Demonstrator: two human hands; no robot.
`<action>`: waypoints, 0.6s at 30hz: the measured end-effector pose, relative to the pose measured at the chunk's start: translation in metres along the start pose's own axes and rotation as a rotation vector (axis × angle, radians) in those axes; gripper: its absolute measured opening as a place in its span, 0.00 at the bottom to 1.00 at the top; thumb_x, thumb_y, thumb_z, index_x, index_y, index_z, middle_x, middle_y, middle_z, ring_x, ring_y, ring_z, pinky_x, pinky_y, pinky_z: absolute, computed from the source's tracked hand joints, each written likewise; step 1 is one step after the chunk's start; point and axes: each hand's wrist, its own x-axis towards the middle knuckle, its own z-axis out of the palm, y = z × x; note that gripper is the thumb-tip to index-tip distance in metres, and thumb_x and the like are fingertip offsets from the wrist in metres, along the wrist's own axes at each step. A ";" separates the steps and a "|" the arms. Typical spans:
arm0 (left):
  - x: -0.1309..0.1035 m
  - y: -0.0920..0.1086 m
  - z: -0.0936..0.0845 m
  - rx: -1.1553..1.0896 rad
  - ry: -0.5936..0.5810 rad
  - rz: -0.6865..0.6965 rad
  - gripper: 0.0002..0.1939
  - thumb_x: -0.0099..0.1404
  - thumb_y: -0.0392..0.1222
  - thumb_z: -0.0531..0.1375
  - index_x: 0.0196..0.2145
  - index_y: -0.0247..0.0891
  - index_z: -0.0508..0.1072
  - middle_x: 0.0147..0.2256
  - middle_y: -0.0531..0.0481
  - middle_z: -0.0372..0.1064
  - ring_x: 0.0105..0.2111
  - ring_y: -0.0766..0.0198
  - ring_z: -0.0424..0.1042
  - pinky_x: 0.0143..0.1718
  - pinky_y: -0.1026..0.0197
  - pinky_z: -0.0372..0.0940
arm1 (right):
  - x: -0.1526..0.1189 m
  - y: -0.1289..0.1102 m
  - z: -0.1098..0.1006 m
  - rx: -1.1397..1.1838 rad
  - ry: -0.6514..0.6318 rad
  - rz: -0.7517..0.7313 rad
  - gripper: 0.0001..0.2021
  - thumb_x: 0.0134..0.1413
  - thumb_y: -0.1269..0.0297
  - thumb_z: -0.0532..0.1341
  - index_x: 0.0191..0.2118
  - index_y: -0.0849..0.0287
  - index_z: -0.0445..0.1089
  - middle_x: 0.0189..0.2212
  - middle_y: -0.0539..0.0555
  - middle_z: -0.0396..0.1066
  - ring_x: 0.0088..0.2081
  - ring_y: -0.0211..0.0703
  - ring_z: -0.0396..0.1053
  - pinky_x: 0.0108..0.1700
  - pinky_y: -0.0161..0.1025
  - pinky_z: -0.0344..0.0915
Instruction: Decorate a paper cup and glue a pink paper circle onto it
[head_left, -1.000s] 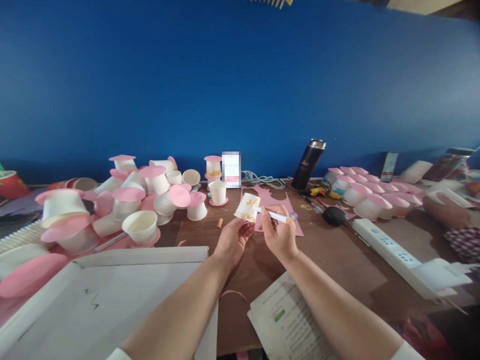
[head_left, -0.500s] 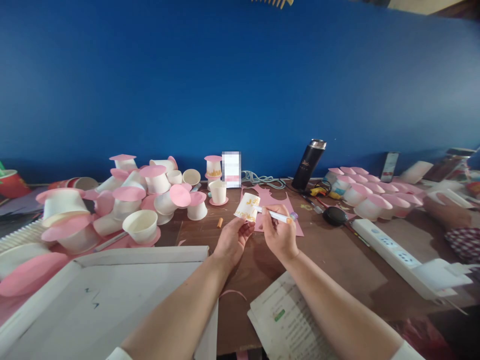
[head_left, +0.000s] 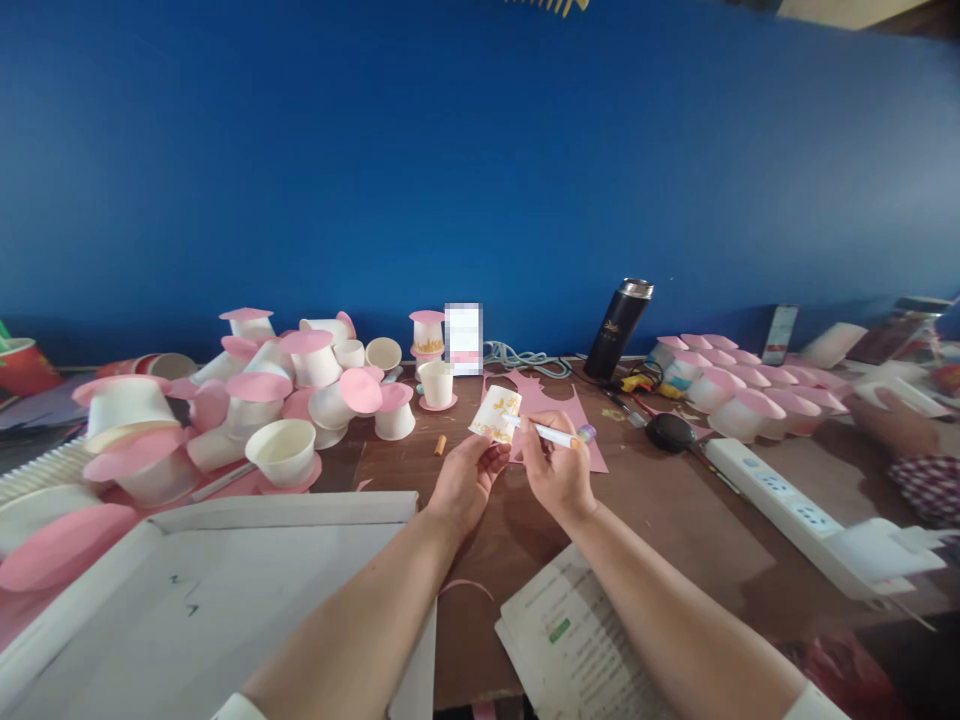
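My left hand [head_left: 471, 478] is closed on the lower edge of a white paper cup [head_left: 493, 412], which is tilted and carries golden-yellow drawn marks. In my right hand [head_left: 556, 468] is a white marker [head_left: 551, 432], its tip at the right side of the cup. An orange marker cap [head_left: 440, 445] lies on the table left of the hands. Behind the cup lies a cut-out sheet of pink paper [head_left: 574, 405]. A plain white cup [head_left: 436, 384] stands on a pink disc nearby, with a marked cup [head_left: 427, 333] behind it.
White cups with pink discs [head_left: 259, 400] are heaped at the left, above a shallow white box [head_left: 285, 590]. Rightward are a black flask [head_left: 619, 328], rows of pink-topped cups [head_left: 742, 410], and a power strip [head_left: 780, 500]. A co-worker's hand [head_left: 892, 425] shows at far right.
The marker has shifted slightly left and down along the cup, with my right hand. The cup has turned a little in my left hand.
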 end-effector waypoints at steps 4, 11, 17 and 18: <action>0.001 0.000 -0.001 -0.002 -0.001 0.001 0.06 0.59 0.30 0.57 0.25 0.30 0.71 0.23 0.47 0.70 0.26 0.69 0.72 0.33 0.68 0.69 | 0.000 -0.001 -0.001 0.005 0.004 0.004 0.05 0.58 0.63 0.56 0.38 0.58 0.66 0.26 0.53 0.72 0.28 0.41 0.73 0.29 0.34 0.67; 0.002 -0.002 -0.003 -0.006 0.008 0.002 0.03 0.58 0.30 0.59 0.27 0.31 0.72 0.24 0.48 0.70 0.26 0.69 0.71 0.33 0.67 0.69 | 0.000 0.003 -0.001 0.027 0.041 0.030 0.06 0.58 0.63 0.56 0.39 0.59 0.65 0.26 0.53 0.71 0.27 0.41 0.72 0.29 0.35 0.67; 0.001 0.000 -0.002 0.011 0.005 -0.001 0.04 0.58 0.30 0.59 0.25 0.31 0.71 0.23 0.48 0.70 0.26 0.69 0.71 0.34 0.67 0.68 | 0.000 0.001 0.000 0.015 0.010 0.031 0.06 0.59 0.62 0.56 0.38 0.59 0.65 0.25 0.52 0.71 0.25 0.40 0.71 0.28 0.35 0.67; 0.001 0.000 -0.002 0.012 0.003 -0.001 0.04 0.58 0.30 0.59 0.25 0.31 0.71 0.23 0.48 0.70 0.26 0.69 0.71 0.34 0.67 0.68 | -0.001 0.001 0.000 0.016 0.005 0.029 0.06 0.59 0.62 0.56 0.38 0.58 0.65 0.25 0.52 0.71 0.25 0.39 0.71 0.28 0.35 0.67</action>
